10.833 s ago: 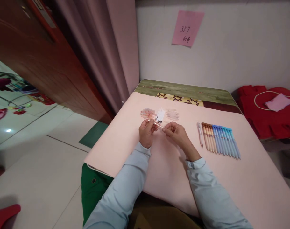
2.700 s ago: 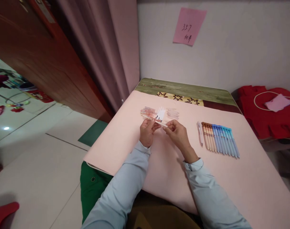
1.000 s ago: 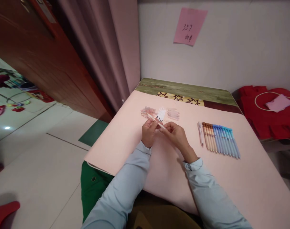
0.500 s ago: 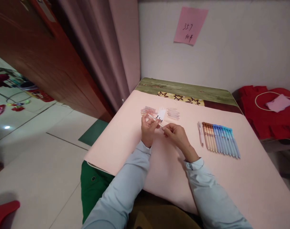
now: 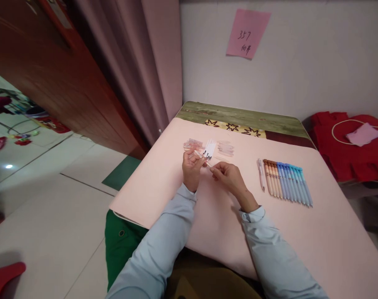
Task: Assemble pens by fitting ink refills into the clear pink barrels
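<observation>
Both my hands meet over the near side of the small parts. My left hand (image 5: 191,171) is closed round a slim, pale pen part (image 5: 198,154), which slants down to the right. At its lower right end, my right hand (image 5: 228,176) pinches the tip between thumb and fingers. Whether this is one piece or two joined pieces is too small to tell. Just beyond my fingers lie white pen refills (image 5: 210,147) with dark ends. Pinkish clear pen parts (image 5: 192,144) are heaped to their left, and pale clear pen parts (image 5: 225,148) to their right.
On the right of the pale-covered table (image 5: 213,224), several brown, blue and turquoise pens (image 5: 288,182) lie side by side, with a whitish pen (image 5: 261,175) at their left. A red cloth (image 5: 328,145) is beyond the right edge. A curtain (image 5: 164,62) hangs behind the left corner.
Both hands have shifted very slightly left, still holding the slim pen part between them. The parts and the pens on the table lie as before.
</observation>
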Demonstrator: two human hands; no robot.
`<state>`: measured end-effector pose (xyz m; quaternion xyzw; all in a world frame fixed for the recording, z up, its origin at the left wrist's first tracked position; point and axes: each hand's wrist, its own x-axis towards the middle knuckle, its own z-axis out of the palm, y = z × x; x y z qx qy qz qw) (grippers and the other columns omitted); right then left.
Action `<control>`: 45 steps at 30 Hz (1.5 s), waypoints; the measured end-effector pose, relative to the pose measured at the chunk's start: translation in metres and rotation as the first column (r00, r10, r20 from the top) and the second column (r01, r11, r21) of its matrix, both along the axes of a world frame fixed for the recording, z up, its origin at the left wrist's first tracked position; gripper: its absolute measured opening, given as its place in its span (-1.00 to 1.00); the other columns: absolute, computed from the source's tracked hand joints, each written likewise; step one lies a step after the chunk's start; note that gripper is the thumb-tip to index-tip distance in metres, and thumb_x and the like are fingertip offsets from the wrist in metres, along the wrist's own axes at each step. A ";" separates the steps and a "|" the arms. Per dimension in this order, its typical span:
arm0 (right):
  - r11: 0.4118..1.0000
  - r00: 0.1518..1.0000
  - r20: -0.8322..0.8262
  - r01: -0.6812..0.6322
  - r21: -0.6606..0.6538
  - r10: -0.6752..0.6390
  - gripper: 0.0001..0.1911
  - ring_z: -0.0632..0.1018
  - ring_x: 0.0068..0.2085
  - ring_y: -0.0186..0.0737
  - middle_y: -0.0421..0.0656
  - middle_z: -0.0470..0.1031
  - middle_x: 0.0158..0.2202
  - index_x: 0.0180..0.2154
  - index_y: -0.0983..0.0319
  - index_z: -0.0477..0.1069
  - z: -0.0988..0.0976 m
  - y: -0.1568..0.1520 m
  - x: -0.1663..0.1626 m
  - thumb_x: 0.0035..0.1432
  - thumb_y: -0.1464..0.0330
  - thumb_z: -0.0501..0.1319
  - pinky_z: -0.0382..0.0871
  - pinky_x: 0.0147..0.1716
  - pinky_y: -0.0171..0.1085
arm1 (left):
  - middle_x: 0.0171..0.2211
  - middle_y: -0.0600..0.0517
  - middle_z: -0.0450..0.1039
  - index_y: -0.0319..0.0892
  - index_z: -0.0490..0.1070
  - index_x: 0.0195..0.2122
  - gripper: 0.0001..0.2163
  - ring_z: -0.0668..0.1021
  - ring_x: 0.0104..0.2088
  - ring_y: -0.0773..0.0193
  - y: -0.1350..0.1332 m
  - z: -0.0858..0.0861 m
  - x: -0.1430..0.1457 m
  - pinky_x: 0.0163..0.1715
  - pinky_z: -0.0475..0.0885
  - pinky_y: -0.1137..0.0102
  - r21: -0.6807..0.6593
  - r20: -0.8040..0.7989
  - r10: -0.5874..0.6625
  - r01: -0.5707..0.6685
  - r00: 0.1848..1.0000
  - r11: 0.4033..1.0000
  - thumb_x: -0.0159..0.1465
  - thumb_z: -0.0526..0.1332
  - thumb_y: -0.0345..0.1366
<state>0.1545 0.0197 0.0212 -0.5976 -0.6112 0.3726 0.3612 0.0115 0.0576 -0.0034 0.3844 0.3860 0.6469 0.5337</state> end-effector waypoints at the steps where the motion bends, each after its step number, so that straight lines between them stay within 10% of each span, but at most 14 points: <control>1: 1.000 1.000 -0.003 0.001 -0.002 -0.001 -0.74 0.54 -0.48 -0.22 -0.17 0.57 -0.52 -0.39 0.20 0.48 0.000 0.000 0.000 0.16 0.15 0.23 0.35 -0.42 -0.30 | -0.49 0.13 0.47 -0.15 0.24 0.06 -0.45 0.51 -0.49 0.34 0.000 0.000 0.000 -0.32 0.41 0.38 -0.003 0.003 0.002 -0.002 1.000 1.000 0.08 0.42 -0.27; 22: 0.998 0.995 -0.075 0.062 -0.001 -0.062 -0.68 0.46 -0.53 -0.27 -0.21 0.53 -0.51 -0.35 0.19 0.46 -0.005 0.003 0.001 -0.01 0.09 0.36 0.23 -0.54 -0.34 | -0.52 0.17 0.42 -0.12 0.20 0.13 -0.37 0.51 -0.51 0.34 0.001 0.000 0.000 -0.31 0.41 0.38 -0.024 0.009 0.084 -0.084 0.996 0.996 0.08 0.44 -0.20; 37: 0.985 0.946 0.310 0.050 0.167 -0.100 -0.82 0.53 -0.34 -0.22 -0.17 0.59 -0.35 -0.33 0.14 0.54 0.008 0.001 -0.011 0.18 0.19 0.27 0.24 -0.37 -0.31 | -0.52 0.18 0.44 -0.14 0.20 0.15 -0.35 0.52 -0.52 0.36 0.001 -0.008 -0.001 -0.38 0.41 0.44 0.010 -0.062 0.045 -0.044 0.997 0.999 0.05 0.43 -0.27; 45: 0.953 0.891 0.342 0.259 0.154 -0.298 -0.83 0.53 -0.33 -0.22 -0.19 0.60 -0.35 -0.33 0.13 0.59 0.015 -0.053 0.032 0.16 0.22 0.26 0.22 -0.36 -0.31 | -0.33 0.03 0.55 -0.15 0.11 0.25 -0.30 0.59 -0.45 0.31 -0.021 -0.007 -0.008 -0.32 0.50 0.34 -0.015 -0.143 -0.042 0.040 0.989 0.999 0.14 0.36 -0.10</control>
